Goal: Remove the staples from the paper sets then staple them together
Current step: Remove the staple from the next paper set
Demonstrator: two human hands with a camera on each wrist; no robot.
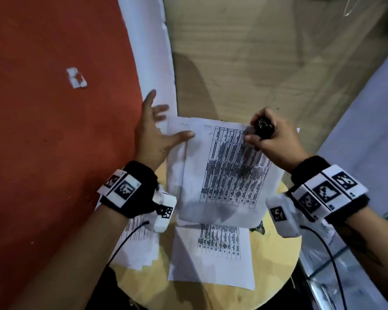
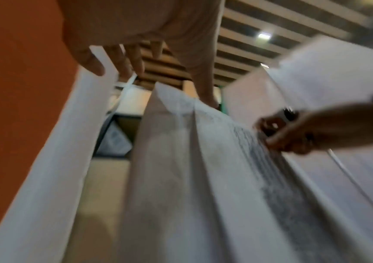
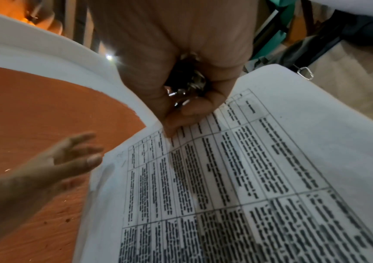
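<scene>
We see three paper sets around one round wooden table [image 1: 285,262]. Above its far edge, our left hand [image 1: 151,133], fingers spread, touches the lifted paper set [image 1: 224,173] with its thumb; our right hand [image 1: 271,139] grips one black staple remover [image 1: 263,128] and pinches that set's top edge. Two other sets [image 1: 213,253] lie on the table.

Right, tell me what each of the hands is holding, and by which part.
Right hand grips a small black tool in its fist, over the top edge of the printed sheet. Left hand holds nothing; its thumb touches the sheet's top left corner.
</scene>
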